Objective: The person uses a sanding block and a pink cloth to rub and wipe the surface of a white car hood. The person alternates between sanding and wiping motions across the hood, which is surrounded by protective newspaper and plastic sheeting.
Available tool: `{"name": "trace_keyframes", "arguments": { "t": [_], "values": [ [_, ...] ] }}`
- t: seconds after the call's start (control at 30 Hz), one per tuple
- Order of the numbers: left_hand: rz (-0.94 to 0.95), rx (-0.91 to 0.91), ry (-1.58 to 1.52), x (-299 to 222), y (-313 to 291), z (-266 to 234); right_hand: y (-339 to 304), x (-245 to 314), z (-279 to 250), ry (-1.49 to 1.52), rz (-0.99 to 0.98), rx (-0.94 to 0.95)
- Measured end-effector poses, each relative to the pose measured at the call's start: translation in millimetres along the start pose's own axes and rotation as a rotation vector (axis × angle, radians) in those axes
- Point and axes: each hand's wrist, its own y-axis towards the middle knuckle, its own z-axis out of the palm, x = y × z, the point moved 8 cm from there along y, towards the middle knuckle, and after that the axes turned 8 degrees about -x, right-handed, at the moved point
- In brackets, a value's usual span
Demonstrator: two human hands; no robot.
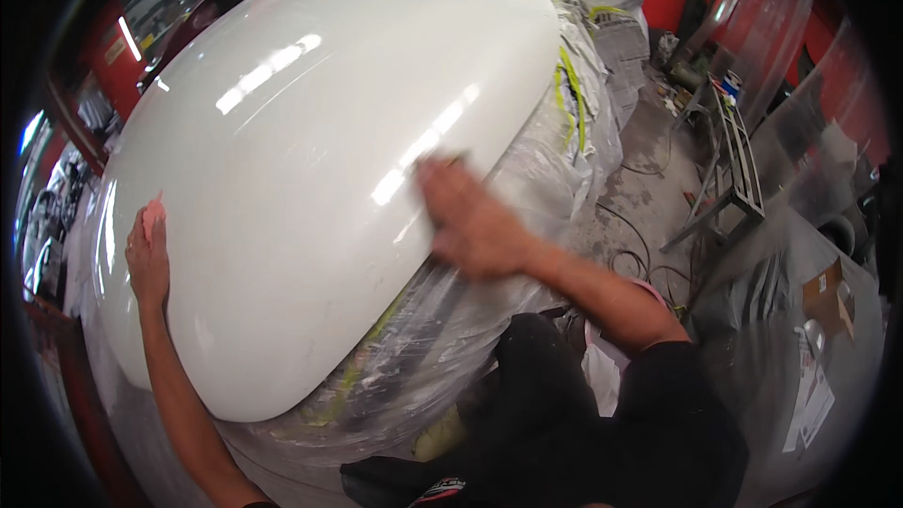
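A large glossy white car hood [282,160] fills the middle of the view, its surface streaked with reflected lights. Over its left part, my left hand [148,259] is closed round a crumpled pink cloth [153,214]. My right hand [470,216] is at the hood's right edge, palm side toward the white panel. Motion smears its fingers, and a small dark edge shows by the fingertips; I cannot make out what it is.
Clear plastic sheeting [414,386], newspaper and yellow-green tape [574,99] cover the body around the hood. To the right stand a metal trestle [729,165] and a plastic-wrapped stack [800,292]. A thin hose [635,235] lies on the stained floor.
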Motion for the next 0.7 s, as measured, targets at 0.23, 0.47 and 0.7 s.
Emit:
{"name": "trace_keyframes", "arguments": {
  "t": [0.23,0.47,0.7],
  "values": [
    [-0.109,0.071,-0.016,-21.2,-5.8,4.6,-5.1,-26.5,4.6,-0.222,0.201,-0.355],
    [-0.042,0.039,-0.035,-6.3,-2.7,21.9,-3.6,-57.7,-45.0,-0.087,0.338,-0.282],
    [0.019,-0.030,-0.021,2.4,5.5,1.7,-11.3,-15.6,6.9,-0.061,0.138,-0.223]
  ]
}}
